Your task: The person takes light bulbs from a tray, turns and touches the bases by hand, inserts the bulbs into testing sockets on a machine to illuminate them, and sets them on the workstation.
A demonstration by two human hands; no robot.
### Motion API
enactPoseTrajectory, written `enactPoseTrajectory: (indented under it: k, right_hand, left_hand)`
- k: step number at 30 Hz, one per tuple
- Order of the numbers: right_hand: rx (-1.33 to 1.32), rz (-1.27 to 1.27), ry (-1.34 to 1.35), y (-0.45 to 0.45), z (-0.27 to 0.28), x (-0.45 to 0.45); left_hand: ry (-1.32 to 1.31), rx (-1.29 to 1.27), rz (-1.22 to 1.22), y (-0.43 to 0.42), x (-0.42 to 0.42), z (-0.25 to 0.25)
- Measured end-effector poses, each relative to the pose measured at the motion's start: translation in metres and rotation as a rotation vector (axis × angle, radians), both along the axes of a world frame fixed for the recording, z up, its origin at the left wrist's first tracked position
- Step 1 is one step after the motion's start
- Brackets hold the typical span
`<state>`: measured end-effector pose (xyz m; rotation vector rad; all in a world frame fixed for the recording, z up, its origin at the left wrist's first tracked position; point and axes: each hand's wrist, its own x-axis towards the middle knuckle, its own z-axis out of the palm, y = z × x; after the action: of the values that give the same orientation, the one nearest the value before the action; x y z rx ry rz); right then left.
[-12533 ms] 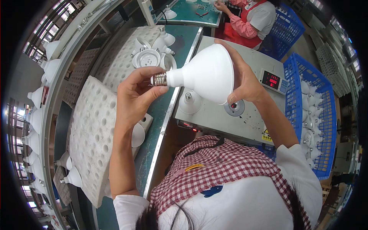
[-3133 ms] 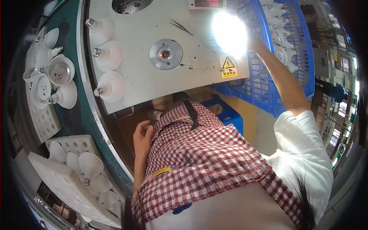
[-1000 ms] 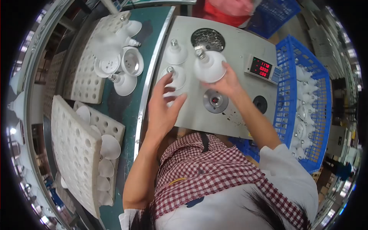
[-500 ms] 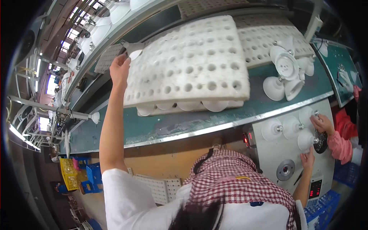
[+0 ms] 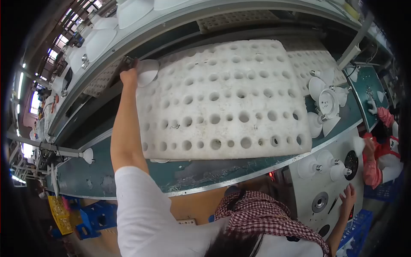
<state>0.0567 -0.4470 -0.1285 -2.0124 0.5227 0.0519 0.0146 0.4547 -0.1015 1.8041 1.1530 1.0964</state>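
My left hand (image 5: 129,77) is closed on the metal-based end of a white reflector light bulb (image 5: 148,73), at the left edge of a large white foam tray (image 5: 227,103) full of round holes. The bulb's wide white end points toward the tray. My right hand (image 5: 349,198) hovers over the pale work surface (image 5: 306,192) on the right, its fingers apart and holding nothing. Several white bulbs (image 5: 307,166) with metal screw bases lie just beyond it. Near it is a round metal fixture (image 5: 320,202) set in the surface.
A cluster of white bulbs (image 5: 329,103) sits on the green bench (image 5: 205,171) beside the tray. At right, a co-worker's hand (image 5: 369,147) is next to another white bulb. More bulbs (image 5: 100,43) line the upper-left shelf. Blue crates (image 5: 98,218) stand below the bench.
My right hand has drawn back from the bulbs on the work surface. My left hand still grips its bulb at the tray's edge. The view has shifted, and the co-worker's hand has moved a bulb away.
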Motion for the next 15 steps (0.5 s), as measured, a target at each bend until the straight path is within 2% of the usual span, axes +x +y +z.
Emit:
enactPoseTrajectory:
  k: [2,3,5,7,9,10,12,13,15]
  right_hand:
    - [-0.002,0.092,-0.038,0.028,0.008,0.012]
    - [-0.007,0.178,-0.075,0.045,0.013,0.02]
    - [0.019,0.271,-0.126,0.112,0.043,0.025]
    - [0.166,0.501,-0.25,0.161,0.062,0.023]
    - [0.329,0.806,-0.263,0.218,0.082,0.01]
    - [0.697,1.013,-0.292,0.248,0.089,0.001]
    - [0.823,1.146,-0.129,0.289,0.104,-0.01]
    - [0.904,1.143,-0.05,0.294,0.103,-0.01]
    - [1.08,1.071,-0.052,0.289,0.101,-0.011]
  left_hand:
    - [-0.364,-0.046,-0.118,-0.024,-0.029,0.002]
    - [-0.371,-0.031,-0.096,-0.036,-0.045,0.006]
    - [-0.698,-0.126,-0.156,-0.073,-0.077,0.021]
    - [-0.827,-0.154,-0.24,-0.137,-0.094,0.044]
    - [-0.833,-0.238,-0.417,-0.222,-0.093,0.071]
    - [-0.819,-0.301,-0.53,-0.264,-0.09,0.077]
    - [-0.825,-0.481,-0.744,-0.349,-0.079,0.079]
    - [-0.84,-0.589,-0.839,-0.388,-0.074,0.076]
    - [-0.793,-0.698,-1.014,-0.449,-0.059,0.067]
